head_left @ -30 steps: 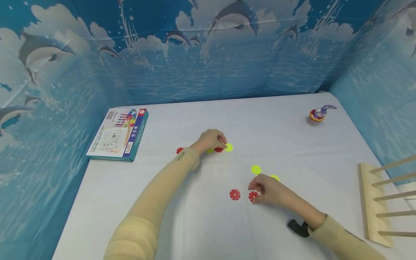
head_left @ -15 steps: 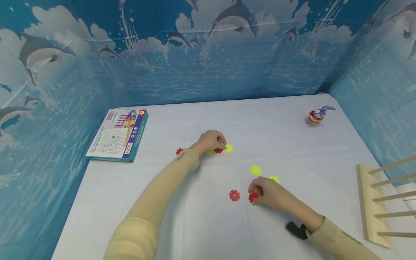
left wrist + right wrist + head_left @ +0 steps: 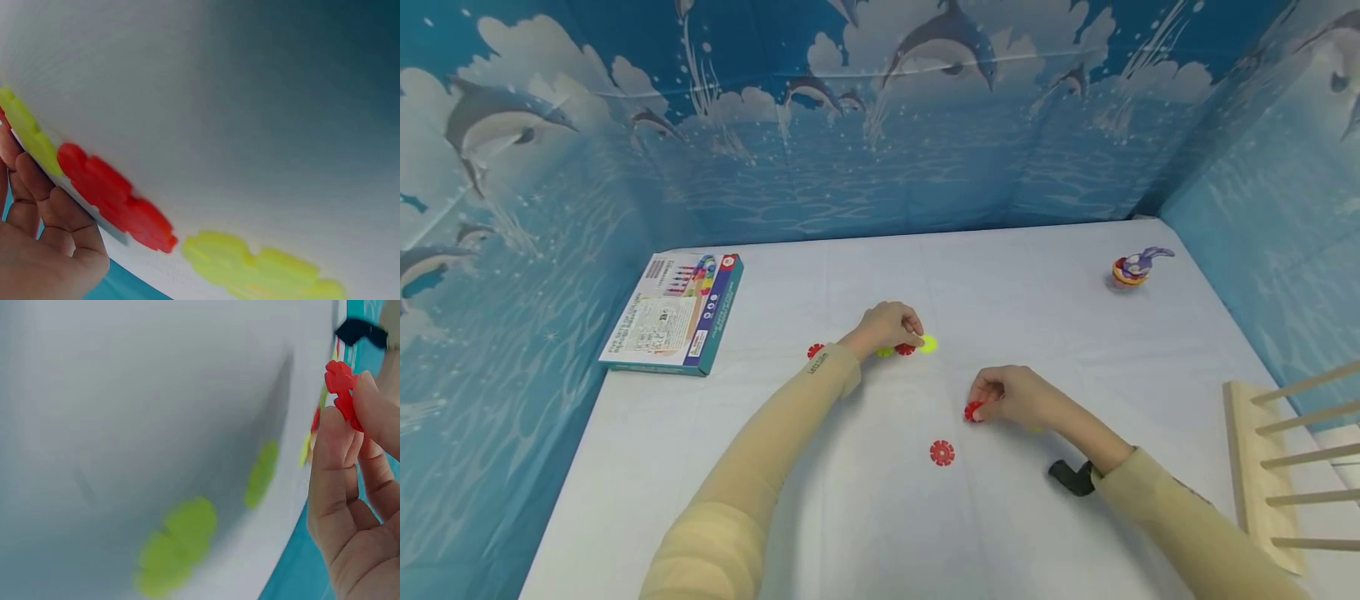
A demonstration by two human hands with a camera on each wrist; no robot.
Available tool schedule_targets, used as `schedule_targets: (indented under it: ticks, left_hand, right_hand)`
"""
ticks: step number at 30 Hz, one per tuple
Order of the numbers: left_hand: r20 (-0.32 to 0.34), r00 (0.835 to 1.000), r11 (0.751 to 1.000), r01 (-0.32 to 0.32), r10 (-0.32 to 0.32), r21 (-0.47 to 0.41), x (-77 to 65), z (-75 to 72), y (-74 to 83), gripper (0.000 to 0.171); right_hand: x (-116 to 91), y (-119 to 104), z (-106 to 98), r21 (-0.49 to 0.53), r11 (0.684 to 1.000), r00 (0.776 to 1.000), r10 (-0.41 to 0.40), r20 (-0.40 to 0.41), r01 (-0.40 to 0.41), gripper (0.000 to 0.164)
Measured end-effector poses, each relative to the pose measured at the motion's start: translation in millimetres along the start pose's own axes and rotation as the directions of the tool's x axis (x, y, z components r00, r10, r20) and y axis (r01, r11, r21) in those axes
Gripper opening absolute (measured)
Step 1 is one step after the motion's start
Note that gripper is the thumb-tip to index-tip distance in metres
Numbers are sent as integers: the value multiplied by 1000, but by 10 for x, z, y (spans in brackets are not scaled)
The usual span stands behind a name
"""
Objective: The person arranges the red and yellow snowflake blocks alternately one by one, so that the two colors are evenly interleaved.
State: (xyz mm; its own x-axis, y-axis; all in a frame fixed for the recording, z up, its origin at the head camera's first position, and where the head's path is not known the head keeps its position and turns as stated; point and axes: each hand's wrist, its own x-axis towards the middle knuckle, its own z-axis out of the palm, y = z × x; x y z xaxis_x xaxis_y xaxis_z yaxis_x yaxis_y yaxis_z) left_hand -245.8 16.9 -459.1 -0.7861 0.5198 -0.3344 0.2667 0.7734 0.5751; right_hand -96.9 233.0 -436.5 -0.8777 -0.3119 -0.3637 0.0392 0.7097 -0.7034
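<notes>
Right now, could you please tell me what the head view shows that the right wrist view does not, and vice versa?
Only the head view shows the toy and rack.

Only the right wrist view shows the palm side of the right hand and, near it, two yellow discs; from the head, just a yellow sliver shows there.

Both show that hand pinching a red disc, the row of discs, the tabletop and the backdrop.

At least four red, at least four yellow

Red discs: four or more, one held in the right hand. Yellow discs: four or more; the left sleeve hides part of a row. Around the counter: one box at 10 o'clock, one purple toy at 2, one wooden rack at 3, five pegs showing.
</notes>
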Motion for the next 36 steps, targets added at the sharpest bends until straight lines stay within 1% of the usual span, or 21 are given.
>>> schedule_targets:
  ticks: [5, 8, 11, 14, 16, 20, 28, 33, 36]
  left_hand:
    - [-2, 1000, 1000, 6, -6, 3, -15, -3, 17, 16]
    - [-3, 1000, 1000, 12, -12, -7, -23, -9, 23, 15]
    - [1, 1000, 1000, 11, -11, -7, -24, -9, 25, 16]
    - [7, 1000, 1000, 14, -14, -8, -22, -7, 26, 16]
    - [10, 1000, 1000, 14, -14, -6, -21, -6, 31, 16]
    - [9, 1000, 1000, 20, -20, -5, -21, -13, 43, 16]
    - [7, 1000, 1000, 16, -17, 23, -2, -6, 52, 15]
    - [18, 1000, 999, 18, -19, 39, -13, -7, 72, 16]
    - [17, 1000, 999, 10, -11, 41, -16, -12, 78, 15]
  right_hand:
    - [285, -43, -213, -19, 1000, 999, 16, -50, -17, 16]
    - [475, -77, -309, -14, 999, 995, 47, -92, -49, 19]
    - [647, -93, -363, 21, 996, 989, 94, -117, -92, 22]
    - [778, -100, -382, 59, 989, 983, 143, -115, -136, 24]
    - [842, -100, -385, 66, 985, 979, 169, -110, -163, 25]
    - [926, -100, -380, 39, 978, 972, 206, -112, -203, 25]
    - [1032, -108, -346, -27, 977, 970, 207, -130, -212, 22]
    - [1041, -143, -312, -53, 971, 963, 224, -148, -234, 19]
    - [1031, -178, -296, -64, 970, 963, 221, -155, -233, 18]
